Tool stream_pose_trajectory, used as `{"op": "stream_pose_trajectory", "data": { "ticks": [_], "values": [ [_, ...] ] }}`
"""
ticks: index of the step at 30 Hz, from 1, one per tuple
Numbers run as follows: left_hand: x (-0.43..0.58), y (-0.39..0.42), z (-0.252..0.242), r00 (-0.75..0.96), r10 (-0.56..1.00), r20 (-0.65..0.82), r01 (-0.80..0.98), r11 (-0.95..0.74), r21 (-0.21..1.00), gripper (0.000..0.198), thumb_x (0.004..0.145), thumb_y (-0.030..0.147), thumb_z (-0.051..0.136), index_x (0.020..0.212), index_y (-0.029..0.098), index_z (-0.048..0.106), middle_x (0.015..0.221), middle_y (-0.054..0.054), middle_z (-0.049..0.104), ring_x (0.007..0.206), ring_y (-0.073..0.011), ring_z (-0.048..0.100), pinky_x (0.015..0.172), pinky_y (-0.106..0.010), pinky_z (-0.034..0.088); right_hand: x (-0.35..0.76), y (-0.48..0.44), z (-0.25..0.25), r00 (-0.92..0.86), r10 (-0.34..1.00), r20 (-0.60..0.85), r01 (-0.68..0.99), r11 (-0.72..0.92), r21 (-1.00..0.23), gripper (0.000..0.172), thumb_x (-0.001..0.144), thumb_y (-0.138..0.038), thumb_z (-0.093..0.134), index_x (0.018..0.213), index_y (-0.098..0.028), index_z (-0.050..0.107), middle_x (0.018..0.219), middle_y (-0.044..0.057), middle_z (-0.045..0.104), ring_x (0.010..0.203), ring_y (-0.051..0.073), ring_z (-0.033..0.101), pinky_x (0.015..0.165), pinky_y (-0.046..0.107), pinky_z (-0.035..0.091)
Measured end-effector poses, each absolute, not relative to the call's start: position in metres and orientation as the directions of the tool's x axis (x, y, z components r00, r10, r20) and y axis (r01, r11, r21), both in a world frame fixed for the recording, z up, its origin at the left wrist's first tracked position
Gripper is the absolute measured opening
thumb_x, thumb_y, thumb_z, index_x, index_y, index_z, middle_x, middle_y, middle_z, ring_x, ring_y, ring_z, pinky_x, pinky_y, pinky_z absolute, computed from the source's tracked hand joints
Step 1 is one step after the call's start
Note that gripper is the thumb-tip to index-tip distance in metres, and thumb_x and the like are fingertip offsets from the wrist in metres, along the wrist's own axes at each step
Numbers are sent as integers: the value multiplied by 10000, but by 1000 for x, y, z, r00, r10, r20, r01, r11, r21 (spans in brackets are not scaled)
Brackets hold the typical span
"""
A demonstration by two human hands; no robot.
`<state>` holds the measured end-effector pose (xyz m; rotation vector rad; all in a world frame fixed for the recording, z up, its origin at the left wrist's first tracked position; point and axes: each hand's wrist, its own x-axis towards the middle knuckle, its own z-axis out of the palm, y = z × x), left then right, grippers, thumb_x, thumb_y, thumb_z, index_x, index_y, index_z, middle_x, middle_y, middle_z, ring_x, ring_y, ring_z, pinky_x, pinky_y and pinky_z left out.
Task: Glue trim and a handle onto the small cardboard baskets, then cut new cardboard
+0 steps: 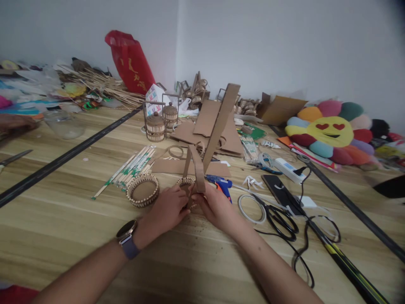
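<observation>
My left hand [171,206], with a watch [126,230] on its wrist, has its fingers closed on the near side of a small round stick-walled basket [185,181]. The hands hide most of that basket. My right hand [218,207] pinches a bent brown cardboard strip [198,169], which arches above the basket. Behind it a long straight cardboard strip [221,122] rises at a slant; whether the two are joined I cannot tell. A second round stick-walled basket [142,191] sits left of my left hand. Just beyond my right hand lies a blue glue gun [221,184].
Bundled sticks [134,169] lie left, cardboard sheets [209,122] and lidded baskets [155,126] farther back. On the right are a tape roll [252,209], black scissors [281,221], a phone [281,194], a power strip [289,169] and cables. Another person's hand [19,124] shows at far left.
</observation>
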<state>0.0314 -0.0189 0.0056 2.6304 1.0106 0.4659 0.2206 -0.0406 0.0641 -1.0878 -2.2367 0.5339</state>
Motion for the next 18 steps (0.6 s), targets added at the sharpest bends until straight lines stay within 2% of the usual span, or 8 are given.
{"op": "stream_pose_trajectory", "data": {
  "ticks": [7, 12, 18],
  "values": [
    [34, -21, 11, 666, 725, 177, 646, -679, 348, 107, 917, 278, 644, 976, 207, 697, 1031, -74, 711, 1077, -284, 593, 984, -458, 451, 221, -41, 65, -509, 802, 312, 550, 582, -600, 185, 926, -138, 431, 1026, -208, 570, 965, 90, 686, 901, 230, 663, 756, 309, 513],
    [34, -24, 15, 666, 729, 158, 662, -675, 324, 136, 931, 295, 624, 1008, 205, 691, 1040, -80, 711, 1059, -286, 604, 940, -442, 468, 222, -40, 62, -500, 795, 344, 519, 593, -616, 187, 937, -156, 423, 1037, -207, 572, 980, 95, 688, 895, 224, 661, 755, 304, 510],
    [36, -26, 14, 653, 735, 182, 649, -667, 365, 182, 958, 298, 569, 1066, 212, 687, 1053, -82, 714, 1133, -294, 577, 997, -465, 443, 223, -39, 61, -496, 807, 321, 540, 576, -613, 166, 935, -149, 419, 988, -215, 562, 944, 85, 691, 865, 221, 664, 730, 299, 508]
  ]
}}
